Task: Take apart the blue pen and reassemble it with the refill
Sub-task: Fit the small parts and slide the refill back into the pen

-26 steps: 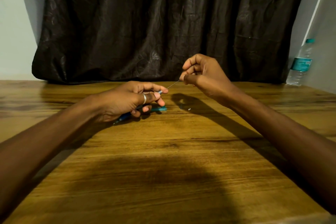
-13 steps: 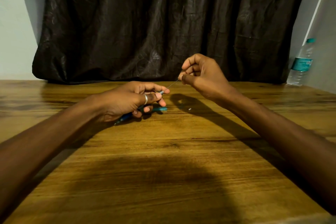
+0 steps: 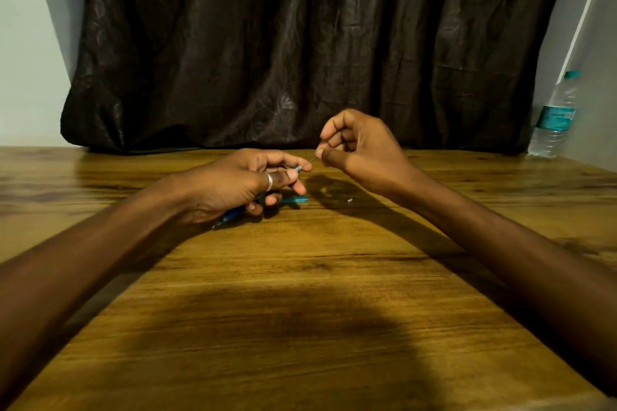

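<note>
While the left hand (image 3: 233, 183) grips the slim blue plastic pen barrel (image 3: 230, 217) just above the wooden table (image 3: 300, 327), the right hand (image 3: 360, 150) pinches the thin grey refill (image 3: 309, 163) between thumb and forefinger. Over the last second the exposed stretch of refill between the two hands has shortened, and the right hand now sits closer to the barrel's open end at the left fingertips. That suggests the refill is sliding into the barrel, so reassembly looks under way rather than removal. Only a short length remains visible, running toward 2 o'clock from the barrel mouth. A teal pen piece (image 3: 295, 200) lies on the table under the left fingers, and a tiny pale part (image 3: 349, 200) rests at 3 o'clock from it, both probably yet to be refitted. At the far 2 o'clock corner stands a clear plastic water bottle (image 3: 556, 117), uninvolved.
</note>
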`<state>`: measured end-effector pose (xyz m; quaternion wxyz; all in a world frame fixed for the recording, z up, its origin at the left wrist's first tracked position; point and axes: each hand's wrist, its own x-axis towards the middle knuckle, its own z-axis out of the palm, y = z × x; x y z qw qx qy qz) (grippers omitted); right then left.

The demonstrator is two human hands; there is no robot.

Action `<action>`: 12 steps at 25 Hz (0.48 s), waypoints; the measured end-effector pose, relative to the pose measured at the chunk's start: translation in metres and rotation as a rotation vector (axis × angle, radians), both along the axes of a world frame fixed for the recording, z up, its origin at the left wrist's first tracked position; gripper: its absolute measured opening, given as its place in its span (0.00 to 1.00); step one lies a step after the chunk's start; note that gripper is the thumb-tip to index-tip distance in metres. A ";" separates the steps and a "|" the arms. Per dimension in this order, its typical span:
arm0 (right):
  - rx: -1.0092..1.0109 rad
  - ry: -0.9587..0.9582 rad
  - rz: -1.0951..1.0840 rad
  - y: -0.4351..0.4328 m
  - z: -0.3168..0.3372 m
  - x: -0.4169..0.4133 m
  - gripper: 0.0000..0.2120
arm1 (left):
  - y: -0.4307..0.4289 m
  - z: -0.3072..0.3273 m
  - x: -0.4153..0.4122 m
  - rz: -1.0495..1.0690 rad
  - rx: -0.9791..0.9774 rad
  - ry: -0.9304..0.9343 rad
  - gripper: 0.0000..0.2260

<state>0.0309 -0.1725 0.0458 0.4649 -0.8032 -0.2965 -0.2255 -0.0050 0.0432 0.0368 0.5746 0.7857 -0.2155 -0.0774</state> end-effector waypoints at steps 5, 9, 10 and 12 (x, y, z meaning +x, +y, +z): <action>-0.002 0.007 0.032 0.005 -0.003 -0.002 0.11 | 0.001 -0.002 0.002 -0.005 0.032 -0.015 0.12; -0.002 0.012 0.071 0.010 -0.006 -0.006 0.12 | 0.001 -0.004 0.005 0.000 0.009 -0.007 0.11; -0.002 0.012 0.076 0.011 -0.006 -0.006 0.12 | 0.001 -0.005 0.006 0.002 0.003 -0.005 0.11; -0.006 0.005 0.072 0.011 -0.006 -0.006 0.12 | 0.001 -0.005 0.007 0.006 0.003 -0.010 0.10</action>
